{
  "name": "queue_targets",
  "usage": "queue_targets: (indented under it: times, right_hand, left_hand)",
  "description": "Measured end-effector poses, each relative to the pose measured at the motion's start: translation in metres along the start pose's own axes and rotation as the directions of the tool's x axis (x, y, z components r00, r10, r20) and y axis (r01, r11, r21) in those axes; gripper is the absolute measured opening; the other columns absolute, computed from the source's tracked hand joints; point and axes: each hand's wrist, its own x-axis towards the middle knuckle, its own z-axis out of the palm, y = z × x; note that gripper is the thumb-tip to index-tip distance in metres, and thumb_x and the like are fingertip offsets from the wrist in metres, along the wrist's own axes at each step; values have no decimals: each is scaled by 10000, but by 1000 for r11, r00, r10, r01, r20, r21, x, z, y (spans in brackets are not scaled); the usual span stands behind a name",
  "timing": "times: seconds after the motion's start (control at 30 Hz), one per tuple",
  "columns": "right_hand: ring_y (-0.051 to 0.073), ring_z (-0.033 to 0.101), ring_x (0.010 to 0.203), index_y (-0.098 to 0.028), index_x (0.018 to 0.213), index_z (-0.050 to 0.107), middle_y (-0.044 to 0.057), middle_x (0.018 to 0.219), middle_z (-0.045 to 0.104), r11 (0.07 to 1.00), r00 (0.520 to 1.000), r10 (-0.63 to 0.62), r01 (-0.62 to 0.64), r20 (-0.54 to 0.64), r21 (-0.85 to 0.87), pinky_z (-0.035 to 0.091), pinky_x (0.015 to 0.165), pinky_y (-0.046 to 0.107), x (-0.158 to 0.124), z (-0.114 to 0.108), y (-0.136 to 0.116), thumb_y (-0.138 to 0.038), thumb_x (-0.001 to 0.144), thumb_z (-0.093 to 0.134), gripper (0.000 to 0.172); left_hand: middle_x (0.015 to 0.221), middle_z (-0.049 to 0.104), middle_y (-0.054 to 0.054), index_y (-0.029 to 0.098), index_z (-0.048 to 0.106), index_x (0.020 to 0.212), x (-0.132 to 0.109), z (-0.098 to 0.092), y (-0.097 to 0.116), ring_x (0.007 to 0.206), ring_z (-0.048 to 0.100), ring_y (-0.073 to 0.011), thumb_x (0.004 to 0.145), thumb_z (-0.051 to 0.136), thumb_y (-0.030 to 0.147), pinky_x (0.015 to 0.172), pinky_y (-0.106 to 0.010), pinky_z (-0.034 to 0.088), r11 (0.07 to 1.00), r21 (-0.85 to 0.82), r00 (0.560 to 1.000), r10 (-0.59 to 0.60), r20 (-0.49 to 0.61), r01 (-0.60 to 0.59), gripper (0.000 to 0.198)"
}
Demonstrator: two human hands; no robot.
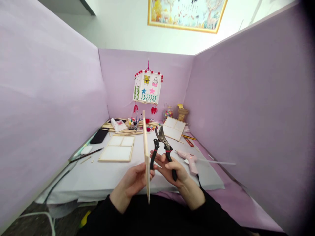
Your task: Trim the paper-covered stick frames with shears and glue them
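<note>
Left hand grips the held frame low down, thumb on one side, fingertips showing on the other; frame is upright, nearly edge-on to the camera, in front of the torso over the near edge of the table. Right hand grasps the cutters, thumb over one handle, other handle at the fingers; blades point up and stand apart, just beside the frame. Can't tell if right fingertips touch the frame

Glue gun lies right of the right hand, a clear stick out its back. White-backed frame lies flat on the left, phone beyond it. Sticks heaped at the back, lantern hanging above
</note>
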Motion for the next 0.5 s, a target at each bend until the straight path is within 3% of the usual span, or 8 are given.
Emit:
queue_targets:
  times: [0.03, 0.1, 0.2, 0.27, 0.33, 0.4, 0.5]
  right_hand:
    - [324, 432, 1232, -187, 771, 601, 59, 1194, 572, 997, 999, -12, 10, 30, 76, 453, 945, 376, 0, 3, 2, -232, 589, 717, 220]
    - [322, 457, 1213, -204, 904, 654, 53, 1208, 570, 997, 999, -43, 41, 30, 59, 429, 982, 405, -1, 3, 2, -201, 583, 678, 322]
    - [333, 446, 1223, -208, 1016, 682, 65, 1236, 557, 940, 983, -169, 138, -74, -312, 364, 1047, 472, -4, -8, -6, -215, 602, 617, 420]
    - [340, 428, 1238, -196, 1090, 688, 76, 1262, 538, 721, 936, -334, 177, -112, -670, 306, 1085, 506, -6, -20, -16, -241, 625, 579, 479]
    - [335, 392, 1271, -163, 1163, 672, 95, 1323, 486, 430, 884, -467, 195, -32, -881, 263, 1115, 507, -6, -32, -23, -268, 660, 533, 531]
    - [322, 350, 1305, -133, 1196, 649, 108, 1395, 411, 216, 857, -509, 225, 87, -950, 265, 1124, 492, -5, -42, -26, -277, 704, 489, 537]
    - [308, 343, 1313, -124, 1215, 629, 114, 1423, 374, 48, 845, -498, 251, 195, -967, 303, 1109, 487, -2, -52, -19, -267, 762, 449, 508]
  left_hand:
    - [849, 704, -68, 115, 658, 810, 0, 0, -2, 724, 667, -118, 773, 655, 81, 699, -189, 535, 1000, -12, 1000, -1, 10, 2, 50]
    - [838, 707, -66, 130, 655, 789, -3, -2, -2, 811, 688, -165, 789, 645, 103, 779, -257, 548, 1000, -14, 1000, 9, -3, -9, 29]
    - [852, 726, -100, 120, 667, 851, -13, -6, 8, 889, 701, -241, 819, 637, 160, 809, -343, 553, 997, 46, 989, 74, -128, -69, 59]
    - [861, 740, -107, 108, 671, 937, -22, -11, 18, 844, 714, -246, 822, 636, 159, 766, -335, 558, 987, 103, 958, 147, -247, -124, 131]
    - [839, 750, -88, 113, 666, 971, -30, -17, 25, 766, 720, -225, 814, 629, 125, 727, -313, 561, 973, 141, 915, 219, -340, -180, 162]
    - [806, 754, -73, 117, 664, 947, -36, -23, 28, 708, 719, -207, 795, 625, 88, 677, -286, 559, 966, 154, 886, 254, -389, -209, 159]
    - [801, 755, -85, 107, 661, 940, -41, -29, 26, 685, 719, -208, 786, 619, 70, 611, -265, 548, 969, 149, 882, 240, -405, -195, 164]
